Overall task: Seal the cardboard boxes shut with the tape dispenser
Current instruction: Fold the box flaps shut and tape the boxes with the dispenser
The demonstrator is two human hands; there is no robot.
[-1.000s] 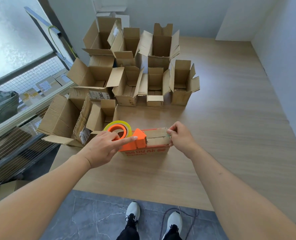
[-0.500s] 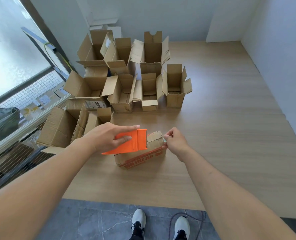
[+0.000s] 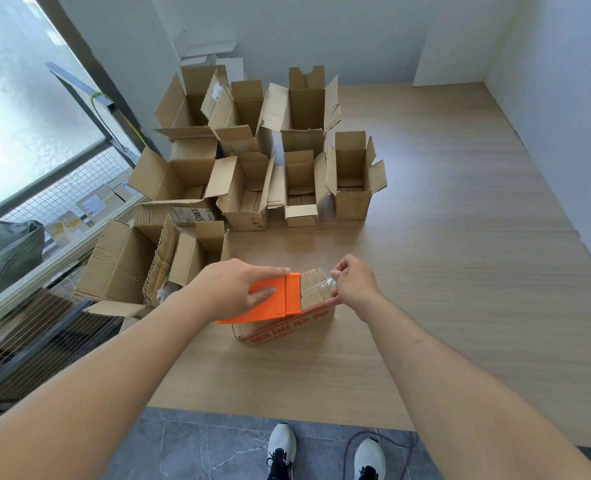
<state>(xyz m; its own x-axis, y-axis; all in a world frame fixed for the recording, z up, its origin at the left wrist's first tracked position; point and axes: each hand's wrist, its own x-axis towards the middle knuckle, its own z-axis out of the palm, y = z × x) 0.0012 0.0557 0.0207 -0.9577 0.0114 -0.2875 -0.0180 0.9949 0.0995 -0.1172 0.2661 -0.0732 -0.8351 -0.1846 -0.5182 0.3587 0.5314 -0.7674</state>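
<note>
Two hands worked one small closed cardboard box (image 3: 289,328) near the 6 o'clock edge of the wooden surface (image 3: 460,271): left hand (image 3: 233,292) gripped the orange tape dispenser (image 3: 273,303) resting on the box top, right hand (image 3: 354,284) pinched the clear tape end (image 3: 329,282) at the box's 3 o'clock end. Many open cardboard boxes (image 3: 252,161) stood clustered at 11 to 12 o'clock on the surface.

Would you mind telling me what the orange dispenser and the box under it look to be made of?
Dispenser: apparently hard plastic, smooth matte orange, with flat moulded edges. Box: brown corrugated cardboard, dull and creased, with orange print on its side.
</note>
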